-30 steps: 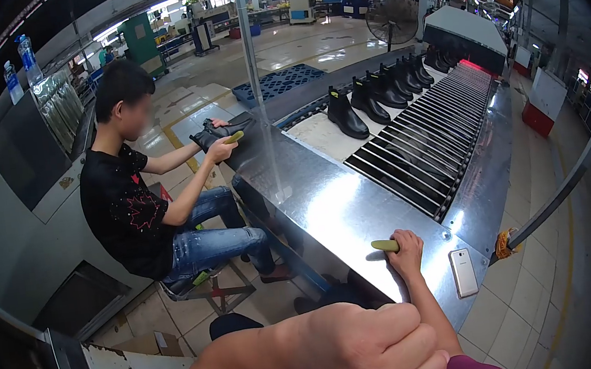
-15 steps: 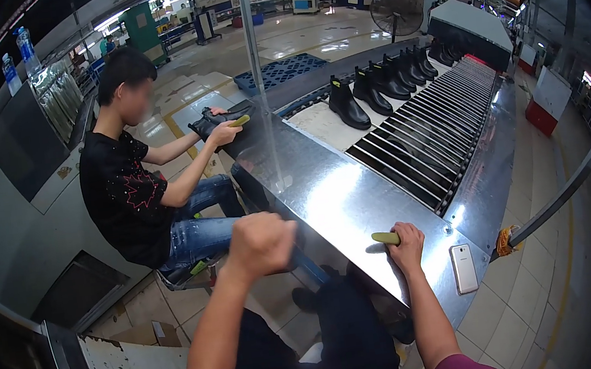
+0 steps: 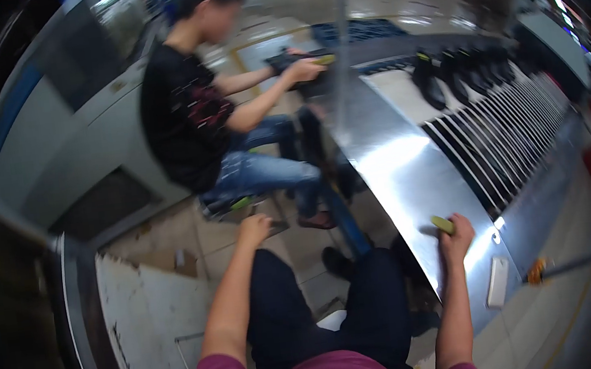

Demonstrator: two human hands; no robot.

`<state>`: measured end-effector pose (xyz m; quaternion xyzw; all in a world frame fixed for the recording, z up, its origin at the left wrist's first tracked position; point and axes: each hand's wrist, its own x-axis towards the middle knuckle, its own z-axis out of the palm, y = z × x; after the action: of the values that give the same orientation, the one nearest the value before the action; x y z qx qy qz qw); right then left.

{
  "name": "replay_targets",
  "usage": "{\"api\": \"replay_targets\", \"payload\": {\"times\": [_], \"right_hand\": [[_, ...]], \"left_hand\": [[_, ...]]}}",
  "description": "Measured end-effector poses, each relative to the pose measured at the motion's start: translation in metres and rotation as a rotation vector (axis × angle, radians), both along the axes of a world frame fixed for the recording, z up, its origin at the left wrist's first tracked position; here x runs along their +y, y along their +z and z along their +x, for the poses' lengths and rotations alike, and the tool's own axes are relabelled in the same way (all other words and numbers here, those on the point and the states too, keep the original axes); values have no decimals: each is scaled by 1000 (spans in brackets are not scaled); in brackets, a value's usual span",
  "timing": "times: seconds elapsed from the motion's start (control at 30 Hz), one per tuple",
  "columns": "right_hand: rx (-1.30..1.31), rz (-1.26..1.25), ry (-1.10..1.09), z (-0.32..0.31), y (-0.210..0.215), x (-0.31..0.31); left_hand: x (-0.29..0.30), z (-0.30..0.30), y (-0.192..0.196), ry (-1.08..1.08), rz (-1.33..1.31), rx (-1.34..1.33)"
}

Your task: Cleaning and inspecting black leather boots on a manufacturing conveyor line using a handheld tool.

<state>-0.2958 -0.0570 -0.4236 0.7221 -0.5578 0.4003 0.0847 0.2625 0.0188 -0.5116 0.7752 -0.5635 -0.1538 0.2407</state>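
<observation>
My right hand (image 3: 457, 237) rests at the steel tabletop (image 3: 393, 165), its fingers wrapped round a yellow-green bar (image 3: 443, 224) with a rounded end. The bar's other end is hidden in the hand. My left hand (image 3: 255, 228) is low and off the table, above the floor left of my knees. Its fingers are curled closed, and I cannot make out whether anything is in them. A white phone (image 3: 498, 282) lies on the table beside my right wrist.
A seated co-worker (image 3: 195, 116) at the left works on a dark shoe (image 3: 284, 60) with a similar yellow-green bar (image 3: 324, 60). Black ankle boots (image 3: 428, 80) stand in a row beside a conveyor of metal rods (image 3: 496, 138). A metal post (image 3: 345, 45) rises at the table.
My left hand has dropped down from near the table edge toward my left knee. My right hand still grips the bar on the tabletop. The view has swung left and down.
</observation>
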Motion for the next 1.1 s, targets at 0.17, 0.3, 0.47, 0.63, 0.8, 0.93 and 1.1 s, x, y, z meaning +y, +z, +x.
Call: {"api": "replay_targets", "payload": {"times": [0.17, 0.3, 0.47, 0.63, 0.8, 0.93, 1.1], "right_hand": [[52, 25, 3, -24, -33, -5], [24, 67, 78, -6, -38, -10], [-23, 92, 45, -45, -46, -8], [20, 50, 127, 2, -39, -19], [48, 87, -50, 0, -24, -8], [78, 97, -128, 0, -26, 1], [12, 112, -119, 4, -17, 5]], "left_hand": [[-9, -26, 23, -130, 177, 8], [18, -8, 29, -81, 18, 90], [-9, -34, 31, -145, -25, 208], [12, 7, 5, -68, -85, 242], [-13, -17, 23, -215, -241, 241], [-18, -34, 30, -51, 129, 362], [-24, -43, 35, -34, 160, 481]]}}
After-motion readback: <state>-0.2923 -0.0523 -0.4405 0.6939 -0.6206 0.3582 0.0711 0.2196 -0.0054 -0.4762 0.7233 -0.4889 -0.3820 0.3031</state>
